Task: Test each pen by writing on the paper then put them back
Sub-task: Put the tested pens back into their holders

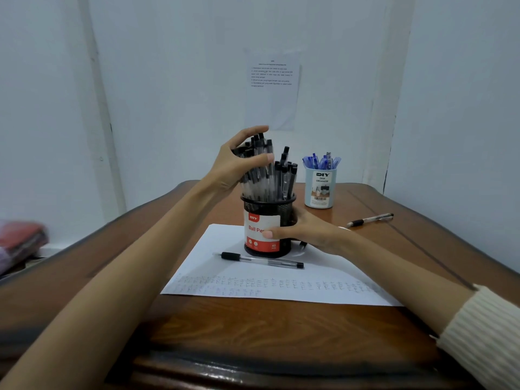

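Observation:
A black mesh pen holder (264, 209) with a red and white label stands on the white paper (253, 277), full of black-capped pens (281, 175). My left hand (239, 161) wraps its thumb and fingers round a bunch of those pens at the holder's left side. My right hand (304, 229) grips the holder's lower right side, thumb across the label. One clear pen with a black grip (261, 260) lies on the paper in front of the holder. Rows of small test marks cross the paper's near edge.
A pale blue desk organizer (320, 187) with blue pens stands at the back right of the wooden table (253, 327). Another pen (370, 220) lies on the table to the right. A printed sheet (271, 88) hangs on the wall behind.

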`<state>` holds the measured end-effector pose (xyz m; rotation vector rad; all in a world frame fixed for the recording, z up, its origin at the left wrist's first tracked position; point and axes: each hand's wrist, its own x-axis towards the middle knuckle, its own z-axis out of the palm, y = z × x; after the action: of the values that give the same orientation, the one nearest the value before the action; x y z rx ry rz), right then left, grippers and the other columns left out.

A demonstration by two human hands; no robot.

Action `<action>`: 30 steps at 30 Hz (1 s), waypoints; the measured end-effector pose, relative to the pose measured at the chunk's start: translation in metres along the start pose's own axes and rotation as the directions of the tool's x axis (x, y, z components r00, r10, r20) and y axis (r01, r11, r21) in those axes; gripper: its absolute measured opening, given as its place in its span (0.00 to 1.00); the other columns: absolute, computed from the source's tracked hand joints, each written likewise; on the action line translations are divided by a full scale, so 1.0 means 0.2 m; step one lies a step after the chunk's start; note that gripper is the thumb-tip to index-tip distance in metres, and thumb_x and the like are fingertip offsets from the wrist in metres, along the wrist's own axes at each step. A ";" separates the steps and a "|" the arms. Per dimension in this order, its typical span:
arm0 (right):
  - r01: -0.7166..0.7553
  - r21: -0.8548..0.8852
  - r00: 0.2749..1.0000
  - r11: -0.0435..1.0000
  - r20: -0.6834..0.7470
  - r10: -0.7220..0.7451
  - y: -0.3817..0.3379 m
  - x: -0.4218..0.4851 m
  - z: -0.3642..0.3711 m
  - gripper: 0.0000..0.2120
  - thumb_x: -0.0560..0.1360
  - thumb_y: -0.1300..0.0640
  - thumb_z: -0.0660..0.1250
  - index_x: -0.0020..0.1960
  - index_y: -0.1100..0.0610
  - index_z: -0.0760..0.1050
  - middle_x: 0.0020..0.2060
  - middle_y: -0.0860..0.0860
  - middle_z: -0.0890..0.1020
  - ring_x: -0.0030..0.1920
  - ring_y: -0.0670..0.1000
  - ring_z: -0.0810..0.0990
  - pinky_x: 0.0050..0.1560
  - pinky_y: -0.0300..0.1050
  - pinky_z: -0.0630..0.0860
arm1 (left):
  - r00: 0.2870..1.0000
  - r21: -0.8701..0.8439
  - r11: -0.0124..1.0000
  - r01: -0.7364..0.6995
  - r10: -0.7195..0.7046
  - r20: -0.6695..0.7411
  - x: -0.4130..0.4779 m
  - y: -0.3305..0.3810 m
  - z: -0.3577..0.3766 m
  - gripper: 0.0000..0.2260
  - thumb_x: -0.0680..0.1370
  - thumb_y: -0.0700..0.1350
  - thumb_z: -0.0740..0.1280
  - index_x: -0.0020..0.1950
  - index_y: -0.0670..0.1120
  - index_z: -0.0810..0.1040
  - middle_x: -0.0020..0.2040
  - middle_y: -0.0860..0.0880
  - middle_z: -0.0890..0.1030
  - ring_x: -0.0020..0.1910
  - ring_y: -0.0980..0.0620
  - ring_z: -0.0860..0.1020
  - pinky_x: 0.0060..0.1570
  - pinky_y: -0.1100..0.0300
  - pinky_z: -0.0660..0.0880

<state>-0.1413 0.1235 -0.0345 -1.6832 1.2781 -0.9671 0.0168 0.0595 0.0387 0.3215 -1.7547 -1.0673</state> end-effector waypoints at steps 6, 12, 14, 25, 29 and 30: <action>-0.022 -0.001 1.000 1.000 -0.006 0.022 0.00 0.00 0.00 0.33 0.71 0.58 0.71 0.71 0.51 0.60 0.64 0.50 0.72 0.65 0.51 0.70 0.65 0.47 0.68 | 0.957 0.208 0.974 0.087 -0.140 0.256 -0.01 -0.06 -0.03 0.27 0.63 0.46 0.76 0.60 0.55 0.75 0.56 0.50 0.80 0.55 0.53 0.79 0.54 0.57 0.77; -0.018 -0.009 1.000 1.000 0.002 0.018 0.01 0.00 0.00 0.31 0.71 0.58 0.71 0.69 0.50 0.61 0.62 0.48 0.73 0.63 0.49 0.71 0.64 0.45 0.68 | 0.985 0.277 0.961 -0.017 -0.032 0.172 0.01 0.04 -0.02 0.23 0.67 0.60 0.67 0.61 0.59 0.73 0.63 0.52 0.75 0.60 0.61 0.75 0.59 0.62 0.72; -0.016 0.002 1.000 1.000 -0.004 0.016 0.02 0.00 0.00 0.30 0.70 0.57 0.72 0.68 0.49 0.61 0.62 0.47 0.74 0.63 0.49 0.71 0.66 0.47 0.68 | 0.978 0.391 0.916 -0.089 0.006 0.209 0.01 0.07 0.04 0.22 0.67 0.62 0.66 0.59 0.58 0.76 0.58 0.55 0.79 0.56 0.64 0.76 0.55 0.66 0.73; -0.034 -0.005 0.999 0.999 -0.020 0.034 0.02 0.01 0.00 0.39 0.64 0.52 0.73 0.70 0.50 0.60 0.66 0.49 0.72 0.67 0.51 0.69 0.69 0.51 0.66 | 0.960 0.589 0.795 -0.142 -0.033 0.276 0.05 0.06 0.13 0.19 0.67 0.57 0.68 0.57 0.56 0.79 0.48 0.56 0.79 0.50 0.56 0.77 0.52 0.64 0.75; -0.035 -0.031 0.999 0.999 0.001 0.035 0.01 0.01 -0.02 0.31 0.69 0.57 0.72 0.67 0.49 0.62 0.62 0.48 0.73 0.65 0.50 0.70 0.67 0.48 0.67 | 0.966 0.534 0.839 -0.107 -0.039 0.255 0.03 0.06 0.11 0.15 0.70 0.56 0.68 0.55 0.55 0.79 0.47 0.56 0.80 0.49 0.58 0.78 0.50 0.66 0.76; -0.032 -0.050 0.999 0.998 0.013 0.033 0.00 0.01 -0.03 0.28 0.70 0.58 0.71 0.65 0.48 0.63 0.60 0.47 0.74 0.63 0.49 0.71 0.65 0.45 0.68 | 0.967 0.495 0.863 -0.096 -0.036 0.251 0.03 0.05 0.11 0.14 0.72 0.56 0.67 0.55 0.54 0.79 0.47 0.56 0.80 0.49 0.59 0.79 0.49 0.67 0.77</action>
<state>-0.1461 0.1213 -0.0328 -1.6992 1.3266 -0.9099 -0.0014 0.0727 0.0488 0.4940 -2.2589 -0.6241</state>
